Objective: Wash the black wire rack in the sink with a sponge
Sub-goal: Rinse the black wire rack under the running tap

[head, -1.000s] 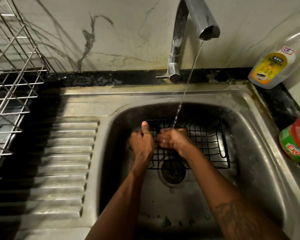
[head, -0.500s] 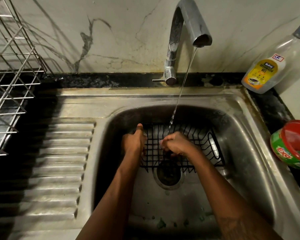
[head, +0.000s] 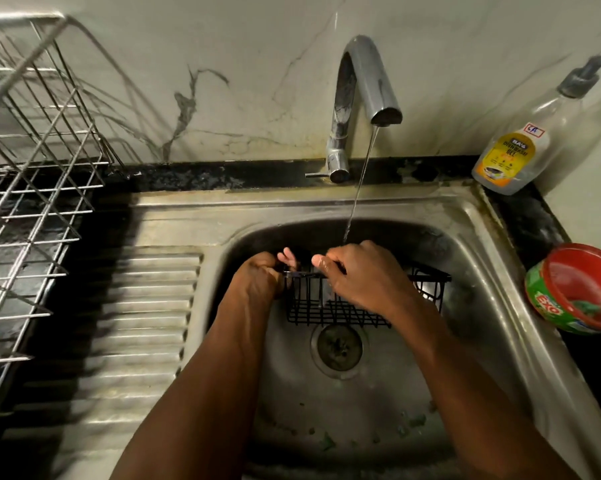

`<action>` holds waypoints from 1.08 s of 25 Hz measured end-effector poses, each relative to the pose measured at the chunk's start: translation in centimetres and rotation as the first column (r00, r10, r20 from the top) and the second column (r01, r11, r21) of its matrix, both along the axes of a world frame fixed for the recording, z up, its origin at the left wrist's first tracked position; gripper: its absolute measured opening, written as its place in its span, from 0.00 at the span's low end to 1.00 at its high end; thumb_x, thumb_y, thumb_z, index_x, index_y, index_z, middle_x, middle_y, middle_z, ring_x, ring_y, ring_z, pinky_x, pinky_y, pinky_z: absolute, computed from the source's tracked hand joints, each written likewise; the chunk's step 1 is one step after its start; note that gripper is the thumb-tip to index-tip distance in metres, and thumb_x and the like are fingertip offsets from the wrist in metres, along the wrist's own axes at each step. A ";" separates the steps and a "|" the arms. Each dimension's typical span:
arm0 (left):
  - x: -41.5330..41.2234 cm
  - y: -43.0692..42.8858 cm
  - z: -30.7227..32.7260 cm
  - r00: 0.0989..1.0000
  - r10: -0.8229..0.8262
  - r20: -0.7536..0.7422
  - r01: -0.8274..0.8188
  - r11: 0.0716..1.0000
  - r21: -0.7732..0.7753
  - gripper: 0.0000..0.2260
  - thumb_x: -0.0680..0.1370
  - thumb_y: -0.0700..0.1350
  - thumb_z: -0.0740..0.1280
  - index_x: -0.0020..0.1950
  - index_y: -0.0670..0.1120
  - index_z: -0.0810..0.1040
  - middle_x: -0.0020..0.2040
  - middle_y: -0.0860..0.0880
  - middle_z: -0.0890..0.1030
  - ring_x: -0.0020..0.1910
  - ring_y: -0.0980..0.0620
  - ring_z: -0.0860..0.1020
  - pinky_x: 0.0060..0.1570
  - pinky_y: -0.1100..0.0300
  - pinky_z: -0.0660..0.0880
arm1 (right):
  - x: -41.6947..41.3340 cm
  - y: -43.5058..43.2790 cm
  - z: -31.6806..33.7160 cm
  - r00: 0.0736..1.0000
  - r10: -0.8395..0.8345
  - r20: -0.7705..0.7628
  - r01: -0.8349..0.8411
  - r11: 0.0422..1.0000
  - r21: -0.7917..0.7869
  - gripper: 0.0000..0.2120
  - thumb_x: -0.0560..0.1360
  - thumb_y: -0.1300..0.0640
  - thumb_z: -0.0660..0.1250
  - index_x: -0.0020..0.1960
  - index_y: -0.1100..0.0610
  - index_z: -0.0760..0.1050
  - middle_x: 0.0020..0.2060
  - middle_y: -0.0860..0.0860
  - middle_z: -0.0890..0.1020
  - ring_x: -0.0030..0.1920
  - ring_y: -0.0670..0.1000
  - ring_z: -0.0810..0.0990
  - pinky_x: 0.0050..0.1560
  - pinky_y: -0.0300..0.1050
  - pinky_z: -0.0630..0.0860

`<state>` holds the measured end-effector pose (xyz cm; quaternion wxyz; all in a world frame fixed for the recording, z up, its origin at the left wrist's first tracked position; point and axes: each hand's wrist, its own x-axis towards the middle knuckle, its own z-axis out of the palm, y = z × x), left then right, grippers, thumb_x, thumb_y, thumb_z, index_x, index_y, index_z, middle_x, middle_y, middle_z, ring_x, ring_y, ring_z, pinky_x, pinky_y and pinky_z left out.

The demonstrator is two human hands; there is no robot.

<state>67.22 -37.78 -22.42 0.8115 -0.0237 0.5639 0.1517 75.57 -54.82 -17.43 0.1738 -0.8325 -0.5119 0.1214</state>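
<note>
The black wire rack stands tilted on its long side in the steel sink, above the drain. My left hand grips its left end, fingertips showing over the top rail. Over the top rail near the middle, my right hand is closed on the wire. A thin stream from the tap falls just behind my right hand. No sponge shows in either hand.
A steel dish-drying rack stands at the left beside the ribbed drainboard. A dishwash gel bottle stands at the back right. A red and green tub sits on the right counter. Green flecks lie on the sink floor.
The rack has been tipped up from lying flatter to standing on its side. My right hand moved from the grid's middle to the top rail. The camera view shifted back.
</note>
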 end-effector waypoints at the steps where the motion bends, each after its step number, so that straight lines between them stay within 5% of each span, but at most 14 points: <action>1: 0.1 -0.2 0.3 1.000 0.000 0.023 0.000 1.000 0.020 0.13 0.85 0.37 0.53 0.44 0.36 0.72 0.37 0.42 0.73 0.29 0.52 0.73 0.23 0.59 0.77 | -0.3 -0.4 -0.3 0.996 0.014 0.092 -0.016 1.000 0.018 0.22 0.82 0.35 0.55 0.35 0.46 0.69 0.26 0.45 0.74 0.27 0.43 0.73 0.29 0.40 0.66; 4: -0.4 -1.2 0.6 0.945 -0.320 -0.066 0.326 0.911 0.254 0.12 0.86 0.39 0.51 0.52 0.39 0.73 0.41 0.43 0.76 0.34 0.49 0.79 0.26 0.55 0.80 | -0.7 -0.9 -2.4 0.943 0.034 0.331 -0.057 0.996 0.062 0.27 0.82 0.33 0.50 0.37 0.50 0.74 0.27 0.46 0.76 0.27 0.48 0.75 0.29 0.42 0.68; 6: -1.2 -1.3 1.2 0.780 -0.528 -0.336 0.626 0.667 0.404 0.09 0.84 0.44 0.58 0.53 0.40 0.75 0.43 0.43 0.80 0.38 0.46 0.81 0.38 0.53 0.83 | 0.2 -0.5 -2.8 0.934 0.020 0.357 -0.060 0.993 0.103 0.27 0.83 0.35 0.49 0.36 0.51 0.72 0.26 0.47 0.75 0.26 0.50 0.74 0.29 0.43 0.66; 8: -2.1 -1.1 1.4 0.504 -0.340 -0.794 0.861 0.269 0.431 0.14 0.78 0.52 0.67 0.42 0.42 0.79 0.39 0.45 0.83 0.40 0.45 0.82 0.46 0.54 0.82 | 1.5 0.3 -2.4 0.949 0.012 0.315 -0.049 0.993 0.110 0.27 0.83 0.35 0.47 0.35 0.49 0.70 0.25 0.46 0.73 0.25 0.47 0.71 0.30 0.43 0.67; 9: -2.4 -1.4 2.1 0.429 -0.183 -0.884 0.903 0.110 0.415 0.18 0.78 0.56 0.67 0.38 0.43 0.80 0.37 0.48 0.82 0.39 0.48 0.81 0.45 0.59 0.78 | 2.1 0.7 -2.2 0.957 0.004 0.291 -0.034 0.995 0.098 0.27 0.83 0.35 0.45 0.35 0.48 0.69 0.24 0.45 0.72 0.25 0.46 0.71 0.31 0.44 0.69; 11: -2.5 -3.0 3.5 0.539 -0.151 -0.829 0.832 -0.058 0.551 0.18 0.82 0.57 0.63 0.41 0.48 0.84 0.37 0.55 0.82 0.39 0.59 0.78 0.40 0.64 0.70 | 2.7 1.4 -1.9 0.965 -0.019 0.261 0.002 0.998 0.064 0.28 0.83 0.35 0.43 0.36 0.48 0.70 0.25 0.46 0.73 0.26 0.47 0.72 0.34 0.46 0.73; 13: -1.6 -4.8 3.9 0.669 -0.306 -0.677 0.713 0.009 0.701 0.17 0.83 0.56 0.62 0.42 0.51 0.85 0.38 0.57 0.82 0.39 0.61 0.77 0.42 0.64 0.70 | 2.7 1.5 -1.8 0.966 -0.039 0.255 0.031 0.999 0.037 0.29 0.83 0.35 0.42 0.38 0.48 0.73 0.26 0.46 0.74 0.27 0.48 0.74 0.35 0.47 0.74; 16: -0.4 -5.2 1.8 0.739 -0.302 -0.603 0.650 0.083 0.755 0.23 0.80 0.60 0.60 0.34 0.44 0.76 0.33 0.52 0.79 0.35 0.53 0.76 0.43 0.53 0.76 | 1.7 1.3 -1.7 0.947 -0.103 0.303 0.117 0.993 -0.028 0.28 0.84 0.38 0.43 0.41 0.49 0.76 0.28 0.46 0.76 0.30 0.48 0.77 0.36 0.45 0.69; 19: 1.2 -3.9 0.1 0.804 -0.272 -0.528 0.594 0.349 0.725 0.30 0.71 0.67 0.60 0.46 0.41 0.83 0.44 0.44 0.85 0.46 0.45 0.83 0.55 0.45 0.79 | -1.3 4.1 -1.4 0.915 -0.232 0.329 0.279 0.955 -0.105 0.21 0.84 0.45 0.48 0.47 0.50 0.78 0.38 0.50 0.82 0.43 0.54 0.82 0.50 0.52 0.70; 22: 1.6 -3.5 0.7 0.838 -0.246 -0.488 0.543 0.476 0.692 0.21 0.78 0.56 0.65 0.56 0.38 0.83 0.51 0.41 0.82 0.53 0.41 0.81 0.55 0.53 0.76 | -3.5 6.7 -1.5 0.929 -0.160 0.334 0.194 0.979 -0.068 0.17 0.83 0.47 0.51 0.51 0.50 0.77 0.45 0.51 0.84 0.49 0.55 0.81 0.57 0.56 0.67; 24: 1.2 -3.5 1.2 0.824 -0.219 -0.523 0.562 0.436 0.703 0.14 0.82 0.47 0.61 0.52 0.38 0.80 0.49 0.42 0.80 0.46 0.46 0.78 0.49 0.56 0.71 | -2.1 5.1 -1.6 0.937 -0.072 0.341 0.111 0.989 -0.096 0.21 0.84 0.44 0.47 0.49 0.50 0.77 0.42 0.50 0.83 0.46 0.54 0.81 0.56 0.55 0.70; 27: 0.9 -4.1 2.3 0.841 -0.186 -0.509 0.531 0.473 0.704 0.12 0.82 0.45 0.62 0.38 0.47 0.71 0.38 0.49 0.74 0.40 0.51 0.73 0.47 0.51 0.73 | 3.0 0.4 -1.8 0.896 -0.279 0.347 0.342 0.930 -0.137 0.36 0.84 0.39 0.39 0.33 0.55 0.76 0.24 0.49 0.76 0.27 0.51 0.77 0.47 0.49 0.77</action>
